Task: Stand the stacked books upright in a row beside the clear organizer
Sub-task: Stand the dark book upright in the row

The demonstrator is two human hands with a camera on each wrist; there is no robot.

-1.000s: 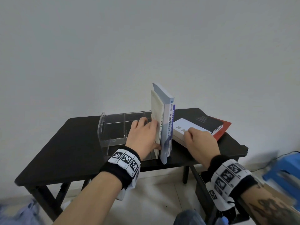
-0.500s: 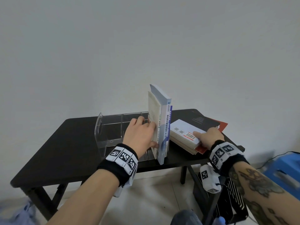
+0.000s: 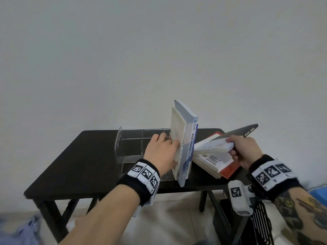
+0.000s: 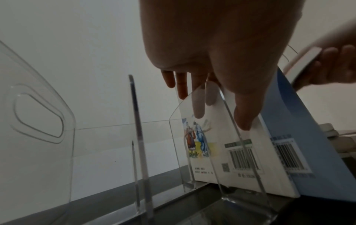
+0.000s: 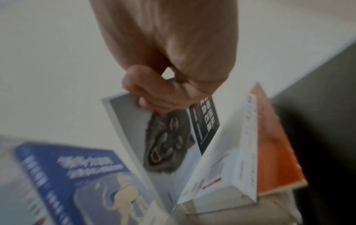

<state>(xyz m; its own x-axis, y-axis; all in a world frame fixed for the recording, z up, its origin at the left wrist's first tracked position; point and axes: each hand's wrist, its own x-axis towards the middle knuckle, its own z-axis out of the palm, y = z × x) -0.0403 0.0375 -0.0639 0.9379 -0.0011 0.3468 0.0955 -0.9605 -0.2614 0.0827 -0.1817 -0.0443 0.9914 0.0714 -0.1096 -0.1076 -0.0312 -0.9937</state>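
Books number two in your upright row so far: a cream book (image 3: pixel 178 138) and a taller blue book (image 3: pixel 190 137) stand side by side near the front edge of the black table (image 3: pixel 79 161), just to the right of the clear organizer (image 3: pixel 134 147). Your left hand (image 3: pixel 161 152) lies flat against the cream book's cover, fingers straight and together, pressing it toward the blue one. Your right hand (image 3: pixel 242 151) pinches the near edge of a dark-covered book (image 3: pixel 235 134), thumb on top and fingers curled beneath, with its far end tilted up off the stack. Beneath it the remaining stack (image 3: pixel 214 161) lies flat toward the table's right edge, a white book on top and an orange one (image 3: pixel 230 169) at the bottom.
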